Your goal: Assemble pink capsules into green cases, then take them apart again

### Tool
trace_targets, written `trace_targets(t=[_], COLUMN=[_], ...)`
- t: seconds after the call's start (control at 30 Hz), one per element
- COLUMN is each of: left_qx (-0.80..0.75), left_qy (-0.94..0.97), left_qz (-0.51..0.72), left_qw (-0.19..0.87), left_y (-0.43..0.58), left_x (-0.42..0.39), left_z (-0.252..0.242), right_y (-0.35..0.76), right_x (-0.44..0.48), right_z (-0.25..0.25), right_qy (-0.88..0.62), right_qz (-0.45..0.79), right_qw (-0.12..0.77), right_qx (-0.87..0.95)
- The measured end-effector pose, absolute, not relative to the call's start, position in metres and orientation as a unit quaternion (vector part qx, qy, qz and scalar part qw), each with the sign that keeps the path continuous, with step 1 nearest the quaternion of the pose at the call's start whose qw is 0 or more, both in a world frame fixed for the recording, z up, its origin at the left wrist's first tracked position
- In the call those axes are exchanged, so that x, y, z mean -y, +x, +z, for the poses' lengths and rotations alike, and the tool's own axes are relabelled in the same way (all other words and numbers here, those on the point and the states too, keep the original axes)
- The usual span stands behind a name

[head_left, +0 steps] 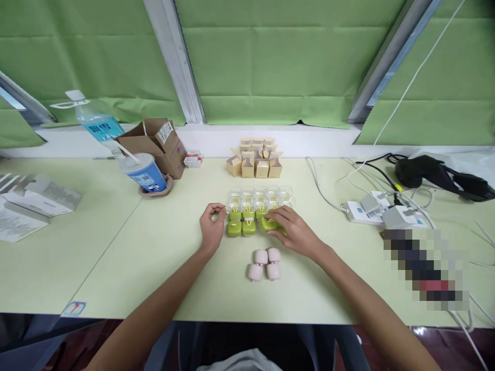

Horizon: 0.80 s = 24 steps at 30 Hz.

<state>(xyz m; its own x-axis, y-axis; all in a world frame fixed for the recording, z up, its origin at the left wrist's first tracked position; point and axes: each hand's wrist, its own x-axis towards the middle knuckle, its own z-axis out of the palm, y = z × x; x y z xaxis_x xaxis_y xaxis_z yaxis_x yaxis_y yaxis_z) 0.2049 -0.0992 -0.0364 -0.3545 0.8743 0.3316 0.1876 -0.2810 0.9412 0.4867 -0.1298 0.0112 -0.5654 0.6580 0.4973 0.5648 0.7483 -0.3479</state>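
Several small green cases lie in rows on the pale table, with clear plastic lids just behind them. My right hand rests on the right end of the green group, fingers curled over a green case. My left hand sits at the left end of the group, fingers curled in a loose pinch; I cannot make out anything in them. Four pink cases lie just in front, between my forearms.
Small tan cardboard boxes stand at the back centre. Back left are a brown carton, a blue cup with straw and a water bottle. Papers lie far left. A power strip, adapters and cables crowd the right.
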Motion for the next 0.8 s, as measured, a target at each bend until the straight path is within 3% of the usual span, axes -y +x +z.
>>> trace_targets(t=[0.37, 0.8], left_qx=[-0.529, -0.525], left_qy=[0.532, 0.544], left_qz=[0.602, 0.592], left_qw=[0.273, 0.279], left_y=[0.21, 0.211], left_x=[0.103, 0.104], left_z=[-0.035, -0.036], right_y=[0.476, 0.473], right_x=[0.134, 0.131], right_z=[-0.01, -0.016], right_qy=[-0.334, -0.32], right_qz=[-0.012, -0.064], right_qw=[0.266, 0.304], right_qx=[0.904, 0.895])
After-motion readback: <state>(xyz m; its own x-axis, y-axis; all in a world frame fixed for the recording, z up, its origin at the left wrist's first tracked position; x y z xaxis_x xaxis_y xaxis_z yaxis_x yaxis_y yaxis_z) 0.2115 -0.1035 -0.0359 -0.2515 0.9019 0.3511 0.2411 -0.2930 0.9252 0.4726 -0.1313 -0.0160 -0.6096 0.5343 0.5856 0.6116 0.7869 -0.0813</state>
